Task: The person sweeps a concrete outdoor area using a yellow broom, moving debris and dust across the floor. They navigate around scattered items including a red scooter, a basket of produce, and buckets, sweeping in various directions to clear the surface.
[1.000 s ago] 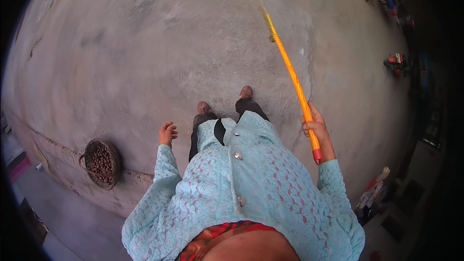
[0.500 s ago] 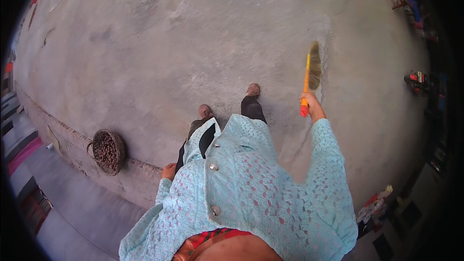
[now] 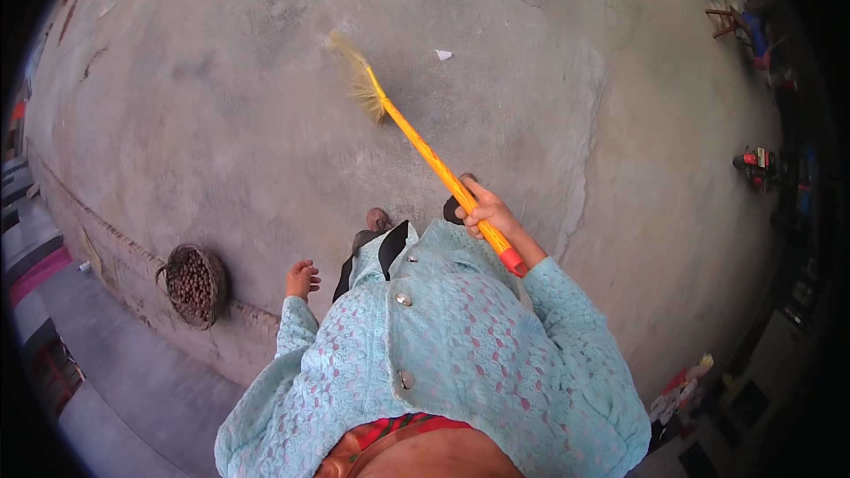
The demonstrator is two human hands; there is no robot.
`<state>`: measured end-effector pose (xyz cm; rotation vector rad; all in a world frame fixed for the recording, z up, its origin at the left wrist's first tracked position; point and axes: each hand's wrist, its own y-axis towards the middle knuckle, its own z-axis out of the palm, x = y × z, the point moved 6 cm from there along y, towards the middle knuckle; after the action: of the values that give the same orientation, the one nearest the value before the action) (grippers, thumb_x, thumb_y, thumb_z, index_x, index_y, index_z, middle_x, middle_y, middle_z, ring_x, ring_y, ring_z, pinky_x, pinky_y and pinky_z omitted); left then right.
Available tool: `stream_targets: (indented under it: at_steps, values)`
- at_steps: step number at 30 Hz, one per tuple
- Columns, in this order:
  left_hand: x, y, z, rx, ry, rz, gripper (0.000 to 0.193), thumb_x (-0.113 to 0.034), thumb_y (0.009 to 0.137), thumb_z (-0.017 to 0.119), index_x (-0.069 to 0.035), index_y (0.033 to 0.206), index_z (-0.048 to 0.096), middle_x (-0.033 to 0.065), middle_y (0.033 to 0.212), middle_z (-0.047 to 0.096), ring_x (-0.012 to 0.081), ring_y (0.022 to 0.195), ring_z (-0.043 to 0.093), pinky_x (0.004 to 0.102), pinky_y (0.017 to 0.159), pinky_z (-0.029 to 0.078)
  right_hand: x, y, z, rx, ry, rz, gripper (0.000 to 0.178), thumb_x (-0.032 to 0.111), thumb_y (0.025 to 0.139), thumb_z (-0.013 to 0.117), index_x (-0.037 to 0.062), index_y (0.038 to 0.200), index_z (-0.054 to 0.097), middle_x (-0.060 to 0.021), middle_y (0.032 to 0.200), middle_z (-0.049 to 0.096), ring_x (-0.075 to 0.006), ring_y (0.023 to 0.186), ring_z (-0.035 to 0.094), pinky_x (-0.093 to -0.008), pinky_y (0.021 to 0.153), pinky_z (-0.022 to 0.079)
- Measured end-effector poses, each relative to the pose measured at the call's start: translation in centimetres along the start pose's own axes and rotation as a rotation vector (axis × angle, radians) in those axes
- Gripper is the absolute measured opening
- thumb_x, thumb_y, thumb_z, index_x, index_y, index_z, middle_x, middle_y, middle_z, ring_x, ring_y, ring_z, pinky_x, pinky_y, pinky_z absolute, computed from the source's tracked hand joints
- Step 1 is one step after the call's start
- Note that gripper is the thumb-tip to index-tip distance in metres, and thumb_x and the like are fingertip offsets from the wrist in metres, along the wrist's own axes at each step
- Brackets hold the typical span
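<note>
Sweeping, apparently.
Your right hand (image 3: 488, 212) wraps the broom (image 3: 430, 155) handle; left hand (image 3: 303, 280) half-curled, empty. Next, likely: reach white scrap (image 3: 444, 55).

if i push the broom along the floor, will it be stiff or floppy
The orange-yellow handle is probably stiff, running nearly straight from the right hand. The bristles would likely flex, being thin and splayed.

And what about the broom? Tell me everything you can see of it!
The broom has a long orange-yellow handle, a red end cap and straw-like, yellowish bristles fanning to one side. The right hand grips it near the cap. It slants forward and left over the gray floor; whether the bristles touch down is unclear.
</note>
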<state>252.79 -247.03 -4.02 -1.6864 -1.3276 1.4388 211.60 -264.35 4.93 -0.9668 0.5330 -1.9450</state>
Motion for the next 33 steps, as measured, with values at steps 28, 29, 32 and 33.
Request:
stream_targets:
  at_steps: [28, 29, 32, 33]
  values:
    - [-7.6, -6.1, 10.9, -0.076, 0.201, 0.011, 0.026, -0.010, 0.070, 0.047, -0.004, 0.095, 0.051, 0.0087, 0.071, 0.056, 0.0188, 0.053, 0.054, 0.0306, 0.043, 0.045, 14.8, 8.2, -16.2, -0.118, -0.182, -0.120, 0.045, -0.004, 0.057, 0.049, 0.0056, 0.100, 0.035, -0.0052, 0.062, 0.043, -0.0151, 0.045, 0.046, -0.0268, 0.038, 0.038]
    - [-8.6, -6.6, 11.7, -0.061, 0.206, 0.008, 0.025, -0.009, 0.070, 0.047, -0.004, 0.094, 0.052, 0.0088, 0.071, 0.056, 0.0190, 0.053, 0.054, 0.0307, 0.043, 0.045, 15.2, 9.4, -14.2, -0.048, -0.164, -0.094, 0.044, -0.003, 0.059, 0.049, 0.0058, 0.100, 0.036, -0.0056, 0.063, 0.045, -0.0144, 0.045, 0.046, -0.0266, 0.038, 0.038]
    - [-10.2, -4.7, 13.6, -0.026, 0.192, -0.018, 0.024, -0.008, 0.070, 0.047, -0.003, 0.093, 0.052, 0.0092, 0.072, 0.056, 0.0192, 0.054, 0.054, 0.0314, 0.044, 0.046, 17.6, 12.2, -10.4, 0.080, -0.129, -0.019, 0.055, 0.001, 0.062, 0.048, 0.0084, 0.115, 0.034, -0.0069, 0.071, 0.048, -0.0111, 0.044, 0.043, -0.0244, 0.038, 0.037]
    - [-11.0, -3.8, 14.0, -0.010, 0.186, -0.018, 0.024, -0.008, 0.071, 0.047, -0.003, 0.093, 0.052, 0.0092, 0.073, 0.056, 0.0192, 0.055, 0.054, 0.0316, 0.044, 0.046, 19.1, 12.5, -9.8, 0.127, -0.119, -0.023, 0.060, 0.001, 0.062, 0.048, 0.0095, 0.119, 0.030, -0.0073, 0.072, 0.048, -0.0108, 0.044, 0.043, -0.0239, 0.038, 0.036]
